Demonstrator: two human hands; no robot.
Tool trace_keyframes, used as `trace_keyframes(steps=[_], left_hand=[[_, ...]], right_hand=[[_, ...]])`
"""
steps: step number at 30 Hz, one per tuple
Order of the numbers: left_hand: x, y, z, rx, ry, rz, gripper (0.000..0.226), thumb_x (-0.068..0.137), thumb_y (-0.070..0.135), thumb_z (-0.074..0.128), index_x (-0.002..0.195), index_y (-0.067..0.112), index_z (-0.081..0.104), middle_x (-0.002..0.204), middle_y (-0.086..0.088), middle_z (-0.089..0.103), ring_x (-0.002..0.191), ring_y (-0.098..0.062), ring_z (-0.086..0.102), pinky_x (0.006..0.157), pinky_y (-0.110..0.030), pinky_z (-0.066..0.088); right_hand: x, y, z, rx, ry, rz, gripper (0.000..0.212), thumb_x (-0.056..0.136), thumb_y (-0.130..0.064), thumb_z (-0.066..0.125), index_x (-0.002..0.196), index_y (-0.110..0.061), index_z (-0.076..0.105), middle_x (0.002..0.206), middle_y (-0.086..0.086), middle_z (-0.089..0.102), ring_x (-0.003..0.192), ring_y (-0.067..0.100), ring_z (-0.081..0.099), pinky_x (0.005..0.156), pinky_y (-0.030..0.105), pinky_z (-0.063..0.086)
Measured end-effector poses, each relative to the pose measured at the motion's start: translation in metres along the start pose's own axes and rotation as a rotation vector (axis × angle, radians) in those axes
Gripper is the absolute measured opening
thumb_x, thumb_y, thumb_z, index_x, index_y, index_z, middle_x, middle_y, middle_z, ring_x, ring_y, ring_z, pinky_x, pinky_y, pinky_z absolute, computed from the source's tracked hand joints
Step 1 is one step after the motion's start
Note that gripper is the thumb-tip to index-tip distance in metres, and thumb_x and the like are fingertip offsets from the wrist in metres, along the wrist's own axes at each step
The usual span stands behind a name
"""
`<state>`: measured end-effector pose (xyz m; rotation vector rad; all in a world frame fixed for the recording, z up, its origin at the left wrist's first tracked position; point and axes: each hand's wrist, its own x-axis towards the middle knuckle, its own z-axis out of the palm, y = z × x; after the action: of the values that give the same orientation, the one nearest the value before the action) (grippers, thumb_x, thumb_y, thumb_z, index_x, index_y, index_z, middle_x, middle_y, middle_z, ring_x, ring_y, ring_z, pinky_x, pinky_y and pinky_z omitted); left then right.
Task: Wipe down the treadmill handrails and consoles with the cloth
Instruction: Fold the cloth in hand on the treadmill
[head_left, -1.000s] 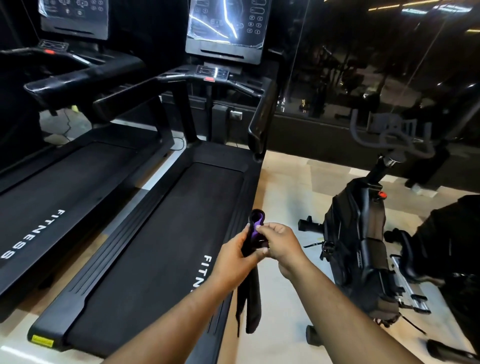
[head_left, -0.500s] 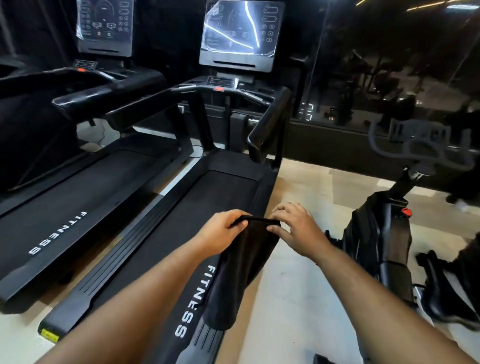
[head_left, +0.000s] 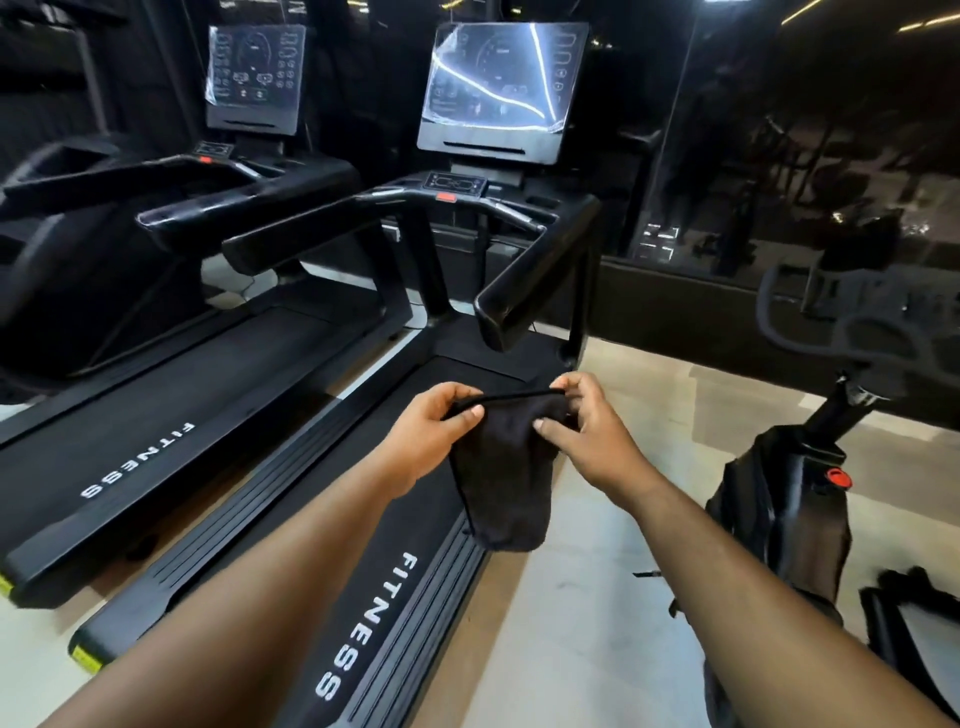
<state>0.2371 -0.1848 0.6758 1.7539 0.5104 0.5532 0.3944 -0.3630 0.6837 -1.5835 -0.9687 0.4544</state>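
Both hands, left hand and right hand, pinch a black fabric cloth; the glossy black treadmill handrail runs lengthwise ahead, nearer the right hand.

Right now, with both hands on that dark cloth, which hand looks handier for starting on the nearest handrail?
Probably the right hand. The nearest handrail ends just above and ahead of it, while the left hand sits further to the left of it. Both pinch the cloth, so either could carry it.
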Motion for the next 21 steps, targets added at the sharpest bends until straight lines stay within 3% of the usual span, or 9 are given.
trace_keyframes(steps=[2,4,6,8,10,12,15,18,21], left_hand=[[0.017,0.017,0.011,-0.175,0.052,-0.009,0.016,0.098,0.022,0.069,0.114,0.022,0.071,0.111,-0.006,0.076,0.105,-0.024,0.072,0.098,-0.047,0.057],[0.035,0.034,0.020,-0.340,0.098,-0.008,0.019,0.099,0.018,0.067,0.118,0.018,0.068,0.111,-0.005,0.076,0.104,-0.021,0.073,0.093,-0.041,0.058],[0.053,0.045,0.028,-0.404,0.154,-0.004,0.023,0.099,0.021,0.068,0.121,0.019,0.066,0.108,0.001,0.076,0.102,-0.015,0.073,0.090,-0.036,0.058],[0.060,0.038,0.035,-0.434,0.156,-0.045,0.034,0.096,0.038,0.070,0.125,0.023,0.063,0.114,0.005,0.075,0.109,-0.013,0.070,0.094,-0.034,0.057],[0.054,0.007,0.046,-0.451,0.067,-0.237,0.055,0.085,0.064,0.066,0.129,0.031,0.059,0.129,0.007,0.069,0.118,-0.012,0.065,0.097,-0.030,0.052],[0.044,-0.039,0.058,-0.450,-0.139,-0.463,0.068,0.078,0.074,0.067,0.129,0.028,0.063,0.131,0.001,0.068,0.121,-0.018,0.064,0.099,-0.032,0.048],[0.045,-0.089,0.068,-0.386,-0.334,-0.436,0.046,0.087,0.042,0.078,0.123,0.013,0.071,0.124,-0.015,0.072,0.115,-0.030,0.068,0.099,-0.046,0.051],[0.069,-0.101,0.067,-0.320,-0.259,-0.404,0.028,0.093,0.016,0.075,0.120,0.011,0.072,0.112,-0.012,0.077,0.108,-0.026,0.073,0.095,-0.044,0.058],[0.111,-0.119,0.060,-0.135,-0.094,-0.428,0.030,0.085,0.025,0.083,0.108,0.012,0.069,0.100,-0.009,0.078,0.093,-0.021,0.075,0.088,-0.047,0.061]], right_hand=[[0.012,-0.002,-0.011,0.248,-0.008,0.035,0.056,0.095,-0.006,0.071,0.138,-0.028,0.042,0.120,-0.004,0.071,0.114,0.007,0.067,0.097,0.029,0.056],[0.019,0.011,-0.017,0.191,-0.112,0.122,0.070,0.091,-0.015,0.077,0.148,-0.025,0.038,0.133,-0.011,0.065,0.121,0.000,0.062,0.100,0.021,0.052],[0.021,0.033,-0.017,0.052,-0.214,0.231,0.056,0.089,-0.016,0.079,0.139,-0.014,0.053,0.131,-0.001,0.069,0.120,0.009,0.066,0.099,0.024,0.054],[0.022,0.051,-0.011,0.027,-0.143,0.246,0.029,0.093,-0.009,0.075,0.121,-0.014,0.067,0.116,0.002,0.077,0.113,0.021,0.070,0.095,0.032,0.057],[0.031,0.060,-0.009,0.137,-0.005,0.262,0.023,0.095,-0.005,0.070,0.115,-0.018,0.069,0.108,0.001,0.078,0.104,0.019,0.073,0.088,0.034,0.059],[0.046,0.066,-0.010,0.274,0.106,0.304,0.024,0.096,-0.007,0.069,0.119,-0.016,0.068,0.111,0.005,0.078,0.105,0.021,0.073,0.092,0.040,0.059],[0.064,0.092,-0.019,0.365,0.131,0.413,0.034,0.094,-0.016,0.075,0.125,-0.011,0.060,0.124,0.013,0.073,0.113,0.026,0.071,0.101,0.047,0.056],[0.062,0.122,-0.031,0.290,-0.125,0.571,0.061,0.086,-0.015,0.082,0.135,-0.029,0.049,0.129,0.000,0.071,0.119,0.020,0.069,0.094,0.043,0.059],[0.074,0.150,-0.034,0.148,-0.160,0.622,0.061,0.091,-0.005,0.075,0.134,-0.036,0.045,0.117,-0.001,0.076,0.109,0.020,0.073,0.086,0.044,0.062]])
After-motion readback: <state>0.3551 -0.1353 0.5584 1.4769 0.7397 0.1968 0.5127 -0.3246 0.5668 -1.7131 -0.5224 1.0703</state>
